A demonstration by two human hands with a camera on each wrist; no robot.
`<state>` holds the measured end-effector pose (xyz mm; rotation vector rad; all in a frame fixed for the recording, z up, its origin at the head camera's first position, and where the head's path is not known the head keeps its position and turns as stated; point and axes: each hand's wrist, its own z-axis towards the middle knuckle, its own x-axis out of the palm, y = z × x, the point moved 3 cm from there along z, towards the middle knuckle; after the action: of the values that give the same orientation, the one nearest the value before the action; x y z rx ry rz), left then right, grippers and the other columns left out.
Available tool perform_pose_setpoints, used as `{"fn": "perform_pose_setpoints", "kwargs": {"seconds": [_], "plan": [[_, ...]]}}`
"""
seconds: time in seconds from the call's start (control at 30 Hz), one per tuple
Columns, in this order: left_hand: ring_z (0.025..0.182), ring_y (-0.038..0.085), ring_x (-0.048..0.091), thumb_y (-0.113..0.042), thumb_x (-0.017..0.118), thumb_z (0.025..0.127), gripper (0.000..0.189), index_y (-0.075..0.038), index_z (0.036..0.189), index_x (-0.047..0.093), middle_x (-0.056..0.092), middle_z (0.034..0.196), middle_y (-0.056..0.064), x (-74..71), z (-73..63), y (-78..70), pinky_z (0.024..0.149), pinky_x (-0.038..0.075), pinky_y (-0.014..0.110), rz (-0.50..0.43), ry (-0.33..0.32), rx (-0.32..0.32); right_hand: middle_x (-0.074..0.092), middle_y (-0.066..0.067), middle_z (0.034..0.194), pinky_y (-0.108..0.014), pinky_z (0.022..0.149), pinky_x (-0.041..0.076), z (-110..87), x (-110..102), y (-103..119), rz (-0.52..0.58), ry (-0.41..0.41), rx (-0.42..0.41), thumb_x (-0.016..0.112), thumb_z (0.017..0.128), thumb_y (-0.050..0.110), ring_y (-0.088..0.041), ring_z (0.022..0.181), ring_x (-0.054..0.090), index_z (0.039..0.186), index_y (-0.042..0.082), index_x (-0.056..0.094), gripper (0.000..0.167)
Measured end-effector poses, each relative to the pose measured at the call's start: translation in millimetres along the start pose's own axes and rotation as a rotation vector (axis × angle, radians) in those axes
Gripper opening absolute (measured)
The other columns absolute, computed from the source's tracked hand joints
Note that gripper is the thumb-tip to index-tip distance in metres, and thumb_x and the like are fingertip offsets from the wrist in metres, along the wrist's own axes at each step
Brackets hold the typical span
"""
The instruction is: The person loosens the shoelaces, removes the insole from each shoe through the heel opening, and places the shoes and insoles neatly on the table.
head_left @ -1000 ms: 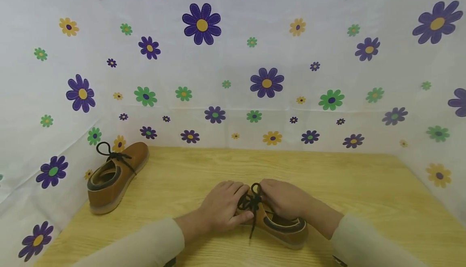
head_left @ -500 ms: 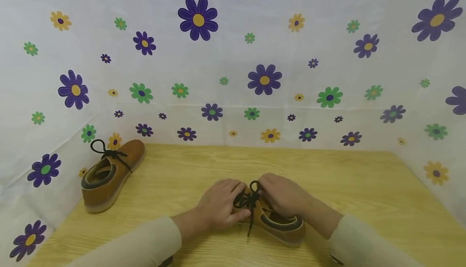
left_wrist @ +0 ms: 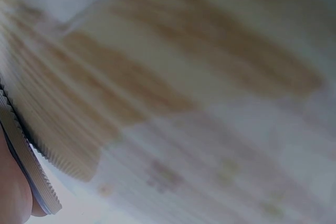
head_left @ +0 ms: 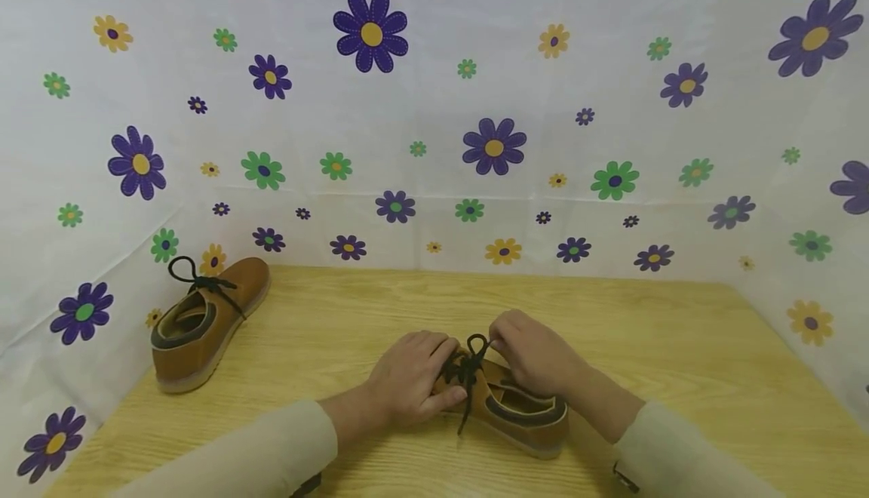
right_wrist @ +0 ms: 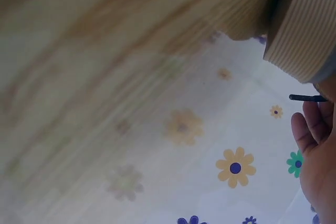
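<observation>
A brown lace-up shoe (head_left: 523,424) rests on the table, its toe pointing left and away. My left hand (head_left: 410,379) grips its toe, with the thumb on the near side and the fingers over the far side. Black shoelace (head_left: 470,366) is knotted on top, one loop standing up and one end hanging down the near side. Beyond the knot, my right hand (head_left: 539,355) pinches the lace with its fingertips. In the right wrist view, a dark lace tip (right_wrist: 304,98) sticks out past the curled fingers, beside the shoe's ribbed sole (right_wrist: 304,35).
A matching brown shoe (head_left: 213,324) stands at the table's left edge, its black lace tied with a loop up. The wood-grain table (head_left: 326,332) is enclosed at the back and sides by white flowered cloth (head_left: 421,90).
My right hand has drawn up and away from the knot, pulling the lace, and the bow's left loop has shrunk. My left hand keeps its grip on the toe.
</observation>
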<state>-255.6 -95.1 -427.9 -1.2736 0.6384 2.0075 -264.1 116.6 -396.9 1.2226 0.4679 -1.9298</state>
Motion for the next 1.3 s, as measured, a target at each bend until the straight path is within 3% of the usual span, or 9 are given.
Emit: {"fn": "perform_pose_setpoints", "kwargs": {"seconds": [0.2, 0.4, 0.63, 0.83, 0.97, 1.1, 1.3], "plan": [[0.119, 0.024, 0.059, -0.064, 0.036, 0.1, 0.07, -0.006, 0.133, 0.057, 0.062, 0.126, 0.008, -3.2, -2.6, -0.3, 0.106, 0.045, 0.042, 0.002, 0.024, -0.021, 0.057, -0.003, 0.087, -0.031, 0.074, 0.051, -3.7, -3.5, -3.1, -0.031, -0.134, -0.031, 0.063, 0.094, 0.004, -0.017, 0.082, 0.056, 0.095, 0.006, 0.057, 0.007], [0.12, 0.026, 0.059, -0.063, 0.038, 0.099, 0.071, -0.004, 0.135, 0.056, 0.062, 0.127, 0.01, -3.4, -4.5, 2.9, 0.107, 0.044, 0.044, 0.007, 0.02, -0.027, 0.055, -0.003, 0.084, -0.03, 0.07, 0.049, -5.0, -5.7, -3.2, -0.134, -0.239, -0.083, 0.066, 0.089, 0.005, -0.017, 0.077, 0.053, 0.093, 0.005, 0.057, 0.009], [0.119, 0.028, 0.059, -0.067, 0.024, 0.1, 0.081, -0.002, 0.136, 0.056, 0.063, 0.127, 0.012, -4.0, -12.3, 9.8, 0.105, 0.044, 0.047, 0.039, -0.005, -0.046, 0.055, -0.004, 0.084, -0.029, 0.068, 0.048, 2.4, -5.4, -0.6, -0.206, -0.232, -0.09, 0.067, 0.091, 0.007, -0.017, 0.076, 0.052, 0.094, 0.004, 0.059, 0.009], [0.12, 0.028, 0.058, -0.063, 0.033, 0.101, 0.074, -0.002, 0.138, 0.054, 0.062, 0.126, 0.013, -9.9, -7.0, 6.8, 0.105, 0.044, 0.047, 0.03, 0.023, -0.051, 0.059, -0.004, 0.085, -0.03, 0.071, 0.051, 6.4, -15.4, -4.7, -0.223, -0.192, -0.076, 0.067, 0.093, 0.008, -0.019, 0.079, 0.056, 0.093, 0.005, 0.061, 0.006], [0.117, 0.027, 0.059, -0.062, 0.037, 0.1, 0.072, -0.002, 0.137, 0.054, 0.061, 0.124, 0.011, -6.4, -1.4, 1.0, 0.103, 0.045, 0.046, 0.025, 0.053, -0.026, 0.059, -0.003, 0.086, -0.029, 0.072, 0.052, -4.1, -15.1, -7.4, -0.193, -0.167, -0.049, 0.068, 0.092, 0.007, -0.017, 0.08, 0.056, 0.093, 0.006, 0.062, 0.006], [0.114, 0.026, 0.059, -0.063, 0.036, 0.1, 0.072, -0.003, 0.136, 0.054, 0.061, 0.123, 0.01, 0.3, -1.3, -2.0, 0.1, 0.047, 0.045, 0.032, 0.066, -0.009, 0.059, -0.003, 0.085, -0.029, 0.07, 0.051, -13.0, -9.5, -9.2, -0.19, -0.18, -0.062, 0.069, 0.091, 0.006, -0.017, 0.079, 0.056, 0.091, 0.006, 0.062, 0.007], [0.113, 0.026, 0.06, -0.062, 0.037, 0.1, 0.071, -0.003, 0.135, 0.055, 0.061, 0.123, 0.011, -4.3, -1.1, -1.4, 0.1, 0.048, 0.045, 0.057, 0.059, -0.01, 0.054, -0.002, 0.082, -0.029, 0.067, 0.048, -11.0, -9.1, -9.2, -0.213, -0.241, -0.121, 0.067, 0.09, 0.008, -0.017, 0.075, 0.051, 0.09, 0.006, 0.06, 0.007]]}}
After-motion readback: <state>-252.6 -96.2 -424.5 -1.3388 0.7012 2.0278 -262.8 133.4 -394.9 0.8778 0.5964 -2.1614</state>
